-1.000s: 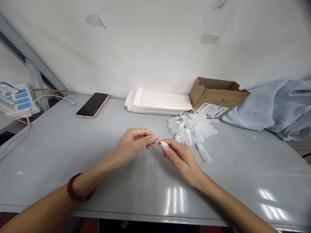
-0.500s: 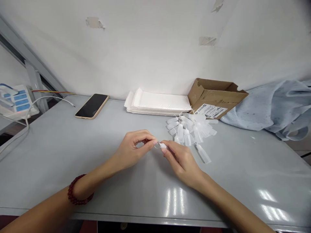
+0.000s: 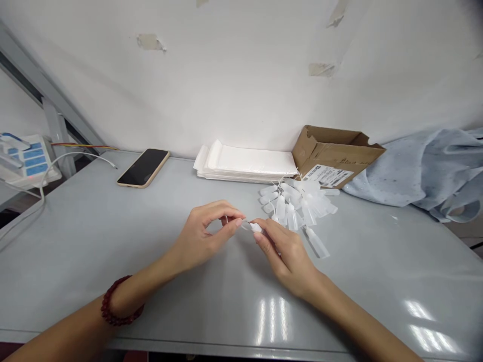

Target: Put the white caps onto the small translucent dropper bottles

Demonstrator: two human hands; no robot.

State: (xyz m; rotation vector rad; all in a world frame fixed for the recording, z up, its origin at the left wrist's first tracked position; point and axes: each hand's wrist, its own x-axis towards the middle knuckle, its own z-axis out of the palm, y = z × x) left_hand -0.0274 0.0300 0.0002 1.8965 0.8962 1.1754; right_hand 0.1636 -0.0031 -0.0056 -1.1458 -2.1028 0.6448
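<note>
My left hand (image 3: 206, 232) and my right hand (image 3: 285, 249) meet over the middle of the grey table (image 3: 113, 241). Between their pinched fingertips is a small white plastic piece (image 3: 255, 227), held by my right thumb and forefinger. My left thumb and forefinger pinch something thin at its left end, too small to make out. Just beyond my right hand lies a bunch of small translucent plastic bottles (image 3: 298, 201) tied together, with one bottle (image 3: 317, 242) lying apart.
A stack of white flat bags (image 3: 247, 163) lies at the wall. A brown cardboard box (image 3: 334, 153) lies on its side beside it. A phone (image 3: 143, 167) rests at the back left, a pale blue cloth (image 3: 422, 166) at the right, a power strip (image 3: 26, 158) far left.
Both hands have stayed pinched together on the small piece, with only small finger shifts. The view has tilted slightly.
</note>
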